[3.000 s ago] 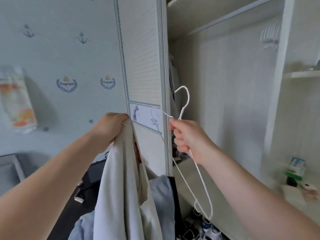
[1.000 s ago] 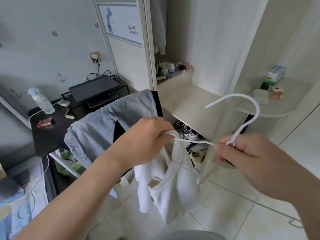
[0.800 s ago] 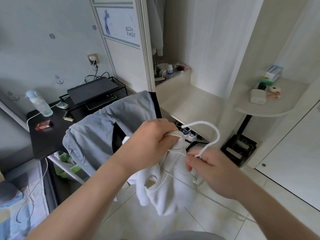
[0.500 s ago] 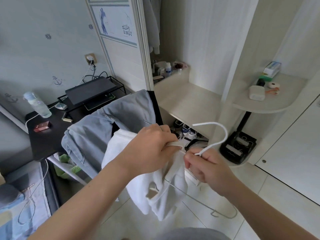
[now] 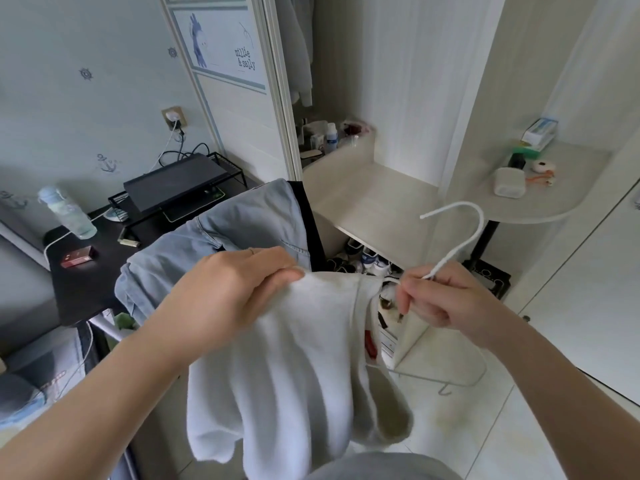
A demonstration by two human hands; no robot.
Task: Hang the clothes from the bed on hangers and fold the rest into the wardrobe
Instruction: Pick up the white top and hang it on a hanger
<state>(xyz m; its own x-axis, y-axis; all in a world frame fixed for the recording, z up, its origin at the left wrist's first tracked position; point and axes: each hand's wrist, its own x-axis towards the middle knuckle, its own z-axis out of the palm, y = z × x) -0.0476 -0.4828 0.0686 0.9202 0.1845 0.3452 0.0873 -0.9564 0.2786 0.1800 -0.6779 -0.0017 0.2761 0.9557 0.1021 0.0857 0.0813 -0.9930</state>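
Wardrobe shelf (image 5: 374, 202) near black desk (image 5: 90, 285).

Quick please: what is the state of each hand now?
Left hand: grip closed on the white garment.
Right hand: grip closed on the white hanger, just below its hook.

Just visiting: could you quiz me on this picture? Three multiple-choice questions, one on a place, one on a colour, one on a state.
1. The water bottle stands: A. far left, on the black desk; B. centre; C. far right.
2. The hanger is: A. black; B. white; C. red.
3. The left hand: A. hangs empty; B. grips the white garment; C. lies flat.
Answers: A, it stands on the desk; B, its hook shows white; B, fingers curl round the fabric.
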